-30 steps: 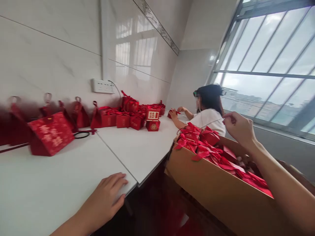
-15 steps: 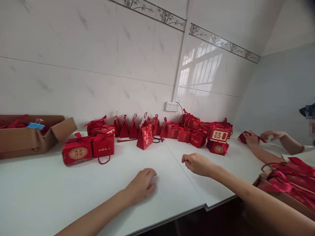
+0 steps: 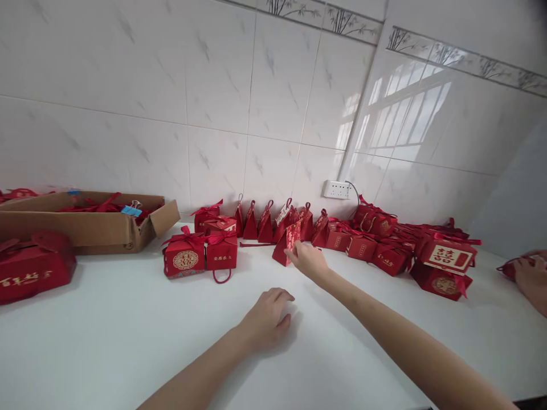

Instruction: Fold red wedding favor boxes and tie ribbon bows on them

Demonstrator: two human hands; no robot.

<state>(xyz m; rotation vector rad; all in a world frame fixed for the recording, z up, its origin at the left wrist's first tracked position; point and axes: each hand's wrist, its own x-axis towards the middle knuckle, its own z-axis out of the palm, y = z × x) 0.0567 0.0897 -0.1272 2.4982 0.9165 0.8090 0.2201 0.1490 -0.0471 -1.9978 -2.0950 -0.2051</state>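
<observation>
My right hand (image 3: 310, 263) reaches to a red triangular gift box (image 3: 281, 250) with a patterned side. Its fingers are curled together at the box's right edge, and what lies behind the hand is hidden. The box stands on the table, in front of a row of slim red boxes with loop handles (image 3: 265, 224). Over the white tabletop, nearer to me, my left hand (image 3: 265, 320) holds nothing, its thumb and fingers apart. Left of the triangular box sit two red gift boxes with ribbon bows (image 3: 184, 257), one showing a round gold emblem.
An open cardboard carton (image 3: 102, 230) with red things inside stands at the back left, a large red box (image 3: 36, 267) before it. Piled red boxes (image 3: 393, 256) line the wall at right. Another person's hand (image 3: 532, 279) is on a red item at the far right.
My right hand has moved forward and left to the triangular box. My left hand stays low over the table. The view has turned left, showing more of the carton.
</observation>
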